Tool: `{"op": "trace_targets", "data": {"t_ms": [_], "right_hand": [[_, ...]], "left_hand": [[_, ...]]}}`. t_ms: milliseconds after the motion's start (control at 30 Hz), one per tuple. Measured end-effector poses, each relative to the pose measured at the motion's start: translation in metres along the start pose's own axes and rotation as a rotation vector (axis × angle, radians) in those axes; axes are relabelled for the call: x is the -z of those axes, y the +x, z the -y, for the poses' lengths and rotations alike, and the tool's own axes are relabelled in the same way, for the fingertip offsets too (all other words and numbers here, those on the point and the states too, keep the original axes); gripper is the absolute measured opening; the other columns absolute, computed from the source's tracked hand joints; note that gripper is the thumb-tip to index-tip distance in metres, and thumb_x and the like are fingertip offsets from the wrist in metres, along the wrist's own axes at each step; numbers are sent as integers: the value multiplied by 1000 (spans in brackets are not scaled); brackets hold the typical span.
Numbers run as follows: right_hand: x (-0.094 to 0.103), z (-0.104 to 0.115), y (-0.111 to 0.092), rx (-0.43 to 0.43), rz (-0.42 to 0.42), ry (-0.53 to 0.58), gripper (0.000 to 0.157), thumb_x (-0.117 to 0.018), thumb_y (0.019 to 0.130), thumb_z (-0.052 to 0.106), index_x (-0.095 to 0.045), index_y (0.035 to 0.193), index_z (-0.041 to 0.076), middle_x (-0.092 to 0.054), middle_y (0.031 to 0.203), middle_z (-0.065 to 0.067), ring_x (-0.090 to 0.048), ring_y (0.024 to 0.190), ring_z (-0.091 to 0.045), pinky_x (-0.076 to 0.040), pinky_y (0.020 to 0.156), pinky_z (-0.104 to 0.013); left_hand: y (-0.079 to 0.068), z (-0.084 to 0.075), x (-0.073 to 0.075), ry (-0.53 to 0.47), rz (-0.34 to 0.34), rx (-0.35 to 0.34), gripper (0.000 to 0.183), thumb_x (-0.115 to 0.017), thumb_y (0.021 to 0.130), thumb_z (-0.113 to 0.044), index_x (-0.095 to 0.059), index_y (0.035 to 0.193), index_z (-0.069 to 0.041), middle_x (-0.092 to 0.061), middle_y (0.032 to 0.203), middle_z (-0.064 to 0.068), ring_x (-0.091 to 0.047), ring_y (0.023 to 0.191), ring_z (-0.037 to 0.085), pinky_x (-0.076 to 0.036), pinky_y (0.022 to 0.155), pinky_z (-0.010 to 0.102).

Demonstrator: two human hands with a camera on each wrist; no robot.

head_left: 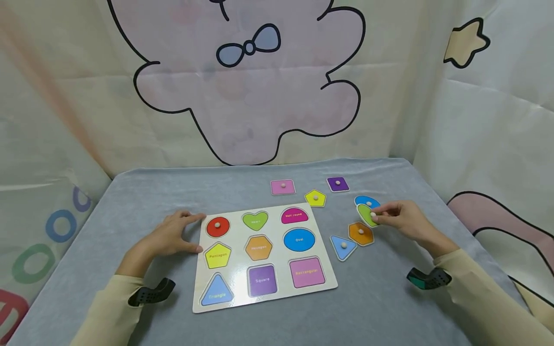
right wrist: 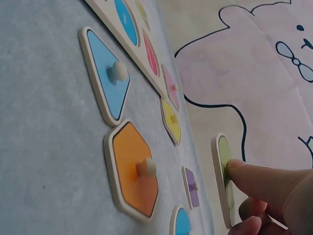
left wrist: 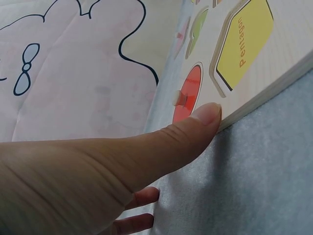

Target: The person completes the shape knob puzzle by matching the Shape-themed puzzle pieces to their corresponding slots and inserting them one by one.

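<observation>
A white wooden shape puzzle board (head_left: pixel 236 265) lies slightly turned on the cloth, with labelled pictures such as a heart, a hexagon and a triangle. A red round piece (head_left: pixel 218 227) with a knob sits in its top left corner. My left hand (head_left: pixel 169 234) rests at the board's left side, thumb tip on the edge beside the red piece and pentagon picture, index fingertip at the upper corner. My right hand (head_left: pixel 404 220) pinches a green knobbed puzzle piece (right wrist: pixel 225 178) between thumb and fingers, raised above the cloth and overlapping a blue piece (head_left: pixel 366 201) in the head view.
Right of the board lie a blue triangle piece (head_left: pixel 344 248) and an orange hexagon piece (head_left: pixel 361 233). A yellow pentagon piece (head_left: pixel 315 198) lies by the board's far corner. Farther back are a pink rectangle piece (head_left: pixel 283 187) and a purple piece (head_left: pixel 338 184). Printed curtains surround the table.
</observation>
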State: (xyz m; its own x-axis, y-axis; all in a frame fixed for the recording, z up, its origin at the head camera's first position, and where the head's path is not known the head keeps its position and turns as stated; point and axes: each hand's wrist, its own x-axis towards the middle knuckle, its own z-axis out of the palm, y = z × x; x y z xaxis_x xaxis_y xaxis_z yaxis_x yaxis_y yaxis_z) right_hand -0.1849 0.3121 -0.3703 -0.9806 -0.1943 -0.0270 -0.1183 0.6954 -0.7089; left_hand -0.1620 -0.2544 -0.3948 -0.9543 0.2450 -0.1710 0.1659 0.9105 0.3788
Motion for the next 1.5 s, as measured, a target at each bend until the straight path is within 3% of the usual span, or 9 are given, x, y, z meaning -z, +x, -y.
{"op": "trace_targets", "data": {"t_ms": [367,700,1100,1500], "right_hand": [[-12,23,24,44,47,37,29,-76,92,21,-75,108,-2,-51,71,2,-45,63,-8,-33,51,-24],[-29,42,44,67,109,35,30,-74,93,18,-74,114,-3,-54,75,-3,-53,75,-14,-42,62,-21],[-51,53,62,86,127,77,28,-74,93,14,-74,114,-3,-52,77,-3,-50,79,-19,-39,61,-21],[-69,67,75,143,102,104,20,-75,91,9,-76,105,-4,-52,74,-2,-47,73,-17,-37,58,-21]], "left_hand": [[1,0,-1,-5,-1,7,92,-90,73,-41,-49,150,-14,-44,145,30,-40,129,51,-40,100,72],[1,3,-2,-10,1,10,91,-90,73,-40,-49,150,-14,-43,145,29,-40,130,52,-40,100,72],[1,0,-2,-7,-3,4,92,-90,73,-40,-49,150,-14,-44,144,29,-41,129,51,-40,100,72],[0,-3,-1,-5,-5,2,92,-90,72,-40,-49,150,-14,-45,143,28,-42,128,49,-42,99,71]]}}
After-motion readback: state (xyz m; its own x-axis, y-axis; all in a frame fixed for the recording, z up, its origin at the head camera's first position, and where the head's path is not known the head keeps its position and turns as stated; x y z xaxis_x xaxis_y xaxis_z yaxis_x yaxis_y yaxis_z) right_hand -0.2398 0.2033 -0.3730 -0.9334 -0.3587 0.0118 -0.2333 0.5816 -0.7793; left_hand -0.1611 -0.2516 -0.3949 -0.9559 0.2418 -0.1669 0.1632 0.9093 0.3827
